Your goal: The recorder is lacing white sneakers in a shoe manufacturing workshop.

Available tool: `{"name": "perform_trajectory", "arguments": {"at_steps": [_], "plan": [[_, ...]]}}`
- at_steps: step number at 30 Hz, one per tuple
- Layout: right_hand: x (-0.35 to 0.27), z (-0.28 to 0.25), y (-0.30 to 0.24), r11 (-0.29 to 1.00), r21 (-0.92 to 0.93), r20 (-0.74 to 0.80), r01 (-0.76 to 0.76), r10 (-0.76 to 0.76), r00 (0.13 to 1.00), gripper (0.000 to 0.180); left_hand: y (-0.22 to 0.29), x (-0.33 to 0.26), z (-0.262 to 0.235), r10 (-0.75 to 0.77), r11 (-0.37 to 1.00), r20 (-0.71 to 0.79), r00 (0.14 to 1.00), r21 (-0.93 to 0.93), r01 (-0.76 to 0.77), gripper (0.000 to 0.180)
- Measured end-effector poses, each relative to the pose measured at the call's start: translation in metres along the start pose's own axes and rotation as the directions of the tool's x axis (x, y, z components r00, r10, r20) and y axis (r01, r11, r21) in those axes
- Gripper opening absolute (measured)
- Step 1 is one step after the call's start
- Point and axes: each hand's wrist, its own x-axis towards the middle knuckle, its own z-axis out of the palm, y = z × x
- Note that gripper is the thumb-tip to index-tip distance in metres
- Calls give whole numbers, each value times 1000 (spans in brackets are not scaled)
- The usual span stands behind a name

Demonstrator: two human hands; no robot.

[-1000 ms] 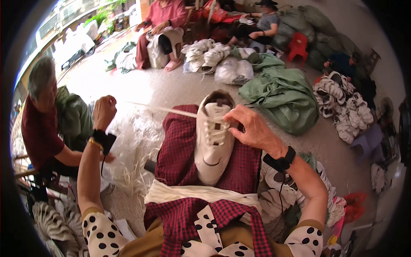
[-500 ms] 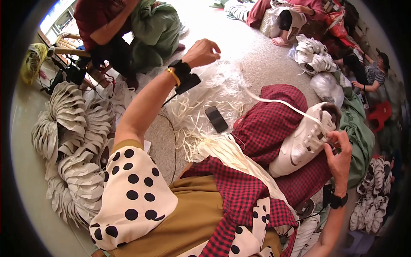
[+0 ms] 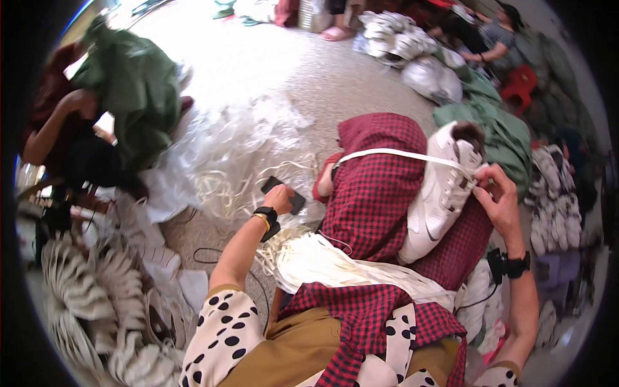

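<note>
Speckled floor (image 3: pixel 364 84) left | left hand (image 3: pixel 278 198) over dark phone (image 3: pixel 298 205), grip unclear | right hand (image 3: pixel 501 197) pinching lace (image 3: pixel 400 152) on white shoe (image 3: pixel 433 201) | apparently lacing; next calls for drawing through

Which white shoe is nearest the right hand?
The white shoe resting on the checked cloth, its lace trailing leftward; the heaped shoes at far right lie farther away.

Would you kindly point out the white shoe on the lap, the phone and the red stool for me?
White shoe (image 3: pixel 440 192): head view, on its upper, beside the laces.
Phone (image 3: pixel 297 204): head view, on its uncovered dark end.
Red stool (image 3: pixel 519 85): head view, on its middle.
</note>
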Motion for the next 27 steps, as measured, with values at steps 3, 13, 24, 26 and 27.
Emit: {"name": "perform_trajectory", "arguments": {"at_steps": [3,13,24,26,27], "plan": [[-6,-5,2,995,-43,-15,-92,91,996,23,19,18,30,-99,922,126,987,384,44,66],[5,-11,-22,953,-266,80,-147,174,981,22,-56,14,71,117,693,57,992,711,-122,79],[-90,-61,2,943,-204,-96,-262,247,964,18,-57,-2,25,171,897,308,936,344,-278,25],[-127,-72,15,941,-113,-199,-320,294,935,16,-38,8,6,258,964,48,965,58,-260,14],[-145,-70,20,945,-82,-229,-317,291,929,15,-10,4,-14,153,987,-59,987,62,-149,17]]}}
